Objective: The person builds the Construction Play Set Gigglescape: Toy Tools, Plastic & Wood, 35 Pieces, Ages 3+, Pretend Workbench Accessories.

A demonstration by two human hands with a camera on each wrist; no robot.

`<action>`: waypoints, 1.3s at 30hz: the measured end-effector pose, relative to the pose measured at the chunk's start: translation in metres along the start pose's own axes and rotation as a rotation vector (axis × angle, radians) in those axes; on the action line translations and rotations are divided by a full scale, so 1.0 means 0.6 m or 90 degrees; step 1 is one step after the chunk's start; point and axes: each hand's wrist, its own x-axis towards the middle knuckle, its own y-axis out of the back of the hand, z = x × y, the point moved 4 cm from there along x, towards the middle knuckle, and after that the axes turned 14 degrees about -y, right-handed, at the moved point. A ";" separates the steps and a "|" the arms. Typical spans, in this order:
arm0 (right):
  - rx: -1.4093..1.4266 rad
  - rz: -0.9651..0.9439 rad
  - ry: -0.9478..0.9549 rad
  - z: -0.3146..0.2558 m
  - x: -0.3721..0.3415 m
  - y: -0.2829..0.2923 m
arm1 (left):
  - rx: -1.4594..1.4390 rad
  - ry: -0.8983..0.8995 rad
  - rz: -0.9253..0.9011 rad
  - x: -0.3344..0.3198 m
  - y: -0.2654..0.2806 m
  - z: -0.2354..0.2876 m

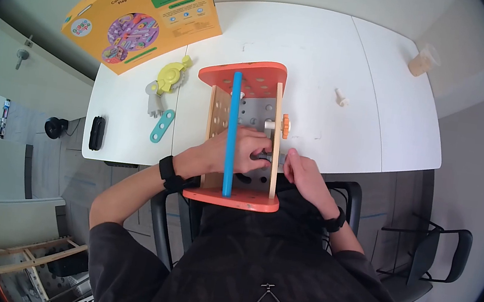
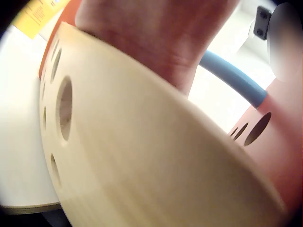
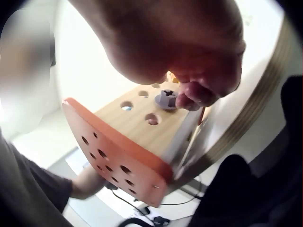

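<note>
I have the toy toolbox (image 1: 262, 81) at frame centre, the left hand (image 1: 246, 151) inside, the right hand (image 1: 306, 182) curled outside beside a grey bolt (image 3: 168, 100); whether either pinches anything, I can't tell. Uneven pushing could skew the bolt.

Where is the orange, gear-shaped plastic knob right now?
In the head view, the orange knob is slightly right of centre, at the outer side of the right-hand pale wooden panel, above the bare right hand in the picture.
</note>
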 end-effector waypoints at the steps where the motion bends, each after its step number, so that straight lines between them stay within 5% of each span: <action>1: -0.012 0.097 0.064 -0.021 -0.027 0.001 | -0.003 -0.004 0.004 0.000 -0.001 0.000; 2: -0.025 0.194 0.127 -0.043 -0.049 0.001 | -0.007 0.002 0.000 0.000 -0.001 0.000; 5: -0.053 0.241 0.241 -0.036 -0.049 -0.015 | -0.012 0.016 -0.013 0.003 -0.002 0.002; 10: -0.062 0.035 -0.001 0.026 0.001 -0.012 | 0.003 0.000 -0.011 0.003 0.000 0.004; 12: -0.065 0.050 -0.005 0.011 -0.013 -0.012 | -0.007 0.002 -0.009 0.001 -0.001 0.000; 17: -0.162 0.277 0.326 -0.041 -0.061 -0.020 | -0.012 0.021 -0.027 0.004 -0.005 0.000; 20: -0.242 0.264 0.268 -0.034 -0.042 -0.019 | -0.005 0.008 -0.018 0.003 -0.002 0.001; 22: -0.114 0.088 0.098 0.000 -0.005 -0.014 | 0.006 -0.013 -0.007 0.002 -0.004 0.000; 24: -0.073 0.047 0.030 -0.002 -0.010 -0.014 | 0.012 -0.014 -0.012 0.002 -0.005 0.000; 26: -0.123 0.137 0.072 -0.021 -0.033 -0.009 | 0.014 -0.017 -0.010 0.003 -0.005 -0.001; 29: -0.252 0.284 0.354 -0.038 -0.053 -0.016 | 0.010 -0.019 -0.007 0.003 -0.007 -0.002; 39: -0.057 0.085 0.105 -0.023 -0.023 -0.034 | 0.018 -0.034 -0.006 0.000 -0.008 -0.006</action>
